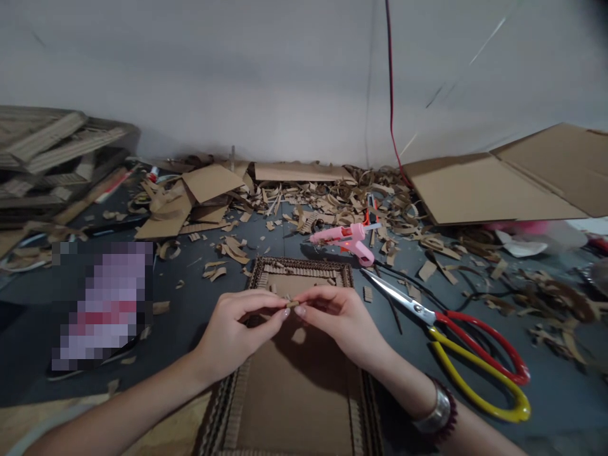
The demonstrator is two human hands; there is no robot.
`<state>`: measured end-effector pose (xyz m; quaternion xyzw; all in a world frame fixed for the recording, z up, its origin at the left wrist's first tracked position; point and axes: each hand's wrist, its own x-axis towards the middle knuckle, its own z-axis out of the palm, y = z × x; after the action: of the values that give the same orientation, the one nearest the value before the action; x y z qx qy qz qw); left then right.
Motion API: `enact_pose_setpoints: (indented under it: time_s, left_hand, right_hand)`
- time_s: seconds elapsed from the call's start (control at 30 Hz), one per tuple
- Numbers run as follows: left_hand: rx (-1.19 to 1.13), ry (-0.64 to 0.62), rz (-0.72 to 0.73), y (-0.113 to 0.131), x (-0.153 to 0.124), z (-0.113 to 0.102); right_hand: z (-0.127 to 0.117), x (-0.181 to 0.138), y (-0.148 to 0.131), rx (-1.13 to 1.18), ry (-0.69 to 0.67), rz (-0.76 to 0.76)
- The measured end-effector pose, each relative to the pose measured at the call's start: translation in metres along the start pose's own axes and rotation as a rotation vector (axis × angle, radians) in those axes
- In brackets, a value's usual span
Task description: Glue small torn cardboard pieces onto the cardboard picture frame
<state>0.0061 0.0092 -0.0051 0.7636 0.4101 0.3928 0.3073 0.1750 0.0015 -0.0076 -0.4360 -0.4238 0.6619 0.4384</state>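
Both my hands meet above a rectangular cardboard panel (304,405) with a raised border of corrugated strips. Between their fingertips is a small cardboard piece (291,304). My left hand (240,326) pinches it from the left, thumb and index finger together. From the other side, my right hand (339,316) pinches the same piece; a silver bracelet and a dark red band circle that wrist. A small loose scrap (299,335) shows on the panel below the fingers. The panel's left and right borders are partly covered by my hands and forearms.
A pink glue gun (344,237) lies beyond the panel. Scissors (422,311) with red and yellow handles lie to the right. Cardboard shavings (323,206) cover the back. Cardboard sheets (503,180) stand at back right, stacked frames (52,152) at left. A blurred-out purple item (104,304) lies left.
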Motion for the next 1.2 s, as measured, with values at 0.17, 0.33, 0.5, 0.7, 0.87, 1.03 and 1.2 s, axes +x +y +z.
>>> enact_pose_setpoints:
  time_s: [0.17, 0.33, 0.5, 0.7, 0.87, 1.03, 1.2]
  left_hand:
    - [0.001, -0.004, -0.024, 0.0017, 0.0021, 0.0001]
    - [0.002, -0.006, -0.022, 0.0017, 0.0026, 0.0000]
    - [-0.003, -0.017, -0.026, 0.0011, 0.0023, 0.0004]
    - [-0.023, -0.022, -0.040, 0.0029, 0.0025, 0.0004]
    - [-0.041, -0.029, -0.048, 0.0028, 0.0022, 0.0002]
    - [-0.038, -0.026, -0.045, 0.0021, 0.0027, 0.0001]
    - [-0.040, -0.029, -0.050, 0.0028, 0.0033, 0.0000]
  right_hand:
    - [0.0004, -0.0009, -0.0014, 0.005, -0.001, -0.003]
    - [0.0007, -0.0002, -0.0006, 0.015, 0.005, 0.009]
    - [0.0000, 0.0008, 0.0016, 0.034, -0.004, 0.000]
    - [0.0001, 0.0010, 0.0020, 0.050, -0.004, 0.007]
    - [0.0007, 0.0003, 0.0003, 0.027, -0.004, 0.007]
    - [0.0001, -0.0004, -0.0002, 0.036, -0.016, 0.021]
    - [-0.0011, -0.0001, 0.0001, 0.050, -0.031, 0.036]
